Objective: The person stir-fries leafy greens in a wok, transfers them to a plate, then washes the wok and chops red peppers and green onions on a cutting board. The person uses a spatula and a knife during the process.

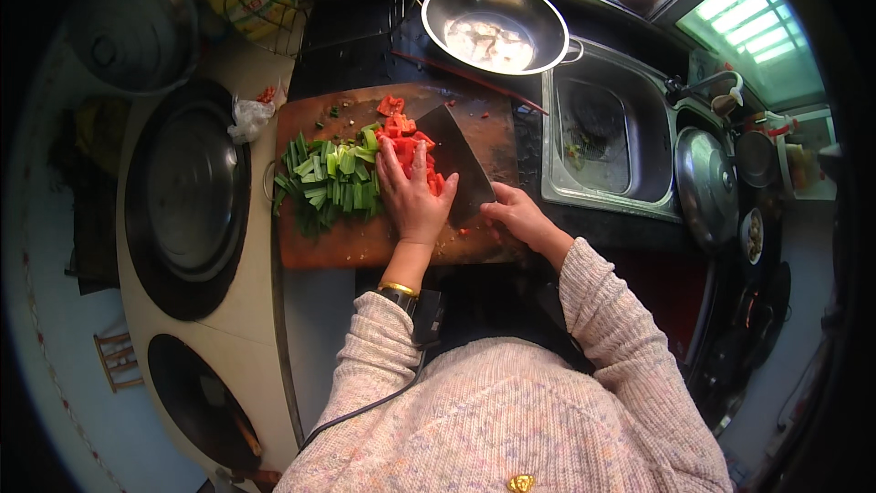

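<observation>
On a wooden cutting board (356, 250) lie cut green leafy stalks (328, 178) at the left and chopped red pepper pieces (398, 126) beside them. My left hand (417, 202) rests over the red pieces with its fingers spread, touching them. In my right hand (520, 216) is a broad dark cleaver (460, 164), its blade lying low along the right side of the pepper pieces. The cleaver's handle is hidden in my hand.
Beyond the board stands a steel wok (496, 58) with pale pieces in liquid; red chopsticks (472, 84) lie before it. A steel sink (602, 198) is at the right, with a metal lid (708, 181) beside it. Dark round pans (161, 287) line the left counter, near a plastic bag (252, 120).
</observation>
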The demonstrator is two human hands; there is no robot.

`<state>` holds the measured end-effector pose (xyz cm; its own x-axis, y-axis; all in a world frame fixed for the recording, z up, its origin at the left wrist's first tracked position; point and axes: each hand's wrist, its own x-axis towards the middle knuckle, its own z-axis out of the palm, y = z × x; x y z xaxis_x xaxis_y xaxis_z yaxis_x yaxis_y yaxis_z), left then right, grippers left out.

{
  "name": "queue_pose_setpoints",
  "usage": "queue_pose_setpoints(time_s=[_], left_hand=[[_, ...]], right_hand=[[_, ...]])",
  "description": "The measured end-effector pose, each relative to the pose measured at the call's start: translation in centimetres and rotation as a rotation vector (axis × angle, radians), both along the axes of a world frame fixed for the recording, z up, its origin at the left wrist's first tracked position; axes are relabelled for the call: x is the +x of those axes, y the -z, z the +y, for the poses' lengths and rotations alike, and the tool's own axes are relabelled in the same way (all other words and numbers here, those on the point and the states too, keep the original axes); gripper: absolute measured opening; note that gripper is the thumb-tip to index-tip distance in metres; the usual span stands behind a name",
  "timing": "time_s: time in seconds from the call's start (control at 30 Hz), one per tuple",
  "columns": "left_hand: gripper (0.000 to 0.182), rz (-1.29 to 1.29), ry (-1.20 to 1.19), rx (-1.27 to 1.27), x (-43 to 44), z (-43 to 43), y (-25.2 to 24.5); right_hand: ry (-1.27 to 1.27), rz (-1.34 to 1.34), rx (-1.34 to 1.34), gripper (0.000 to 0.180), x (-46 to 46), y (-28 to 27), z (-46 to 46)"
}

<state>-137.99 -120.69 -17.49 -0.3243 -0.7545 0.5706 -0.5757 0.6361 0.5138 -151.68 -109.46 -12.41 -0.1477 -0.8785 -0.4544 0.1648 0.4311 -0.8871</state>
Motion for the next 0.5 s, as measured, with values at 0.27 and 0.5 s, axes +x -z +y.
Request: queue_pose_setpoints(time_s=[0.27, 0.5], left_hand=[[0.046, 0.168, 0.045, 0.144, -1.6, -0.1, -1.3], [0.042, 0.174, 0.095, 0.025, -2.3, 0.3, -4.2]], right_hand=[[-0.017, -0.058, -0.053, 0.013, 1.6, 0.9, -0.4], [0.049, -0.124, -0.100, 0.006, 1.8, -1.0, 1.0]])
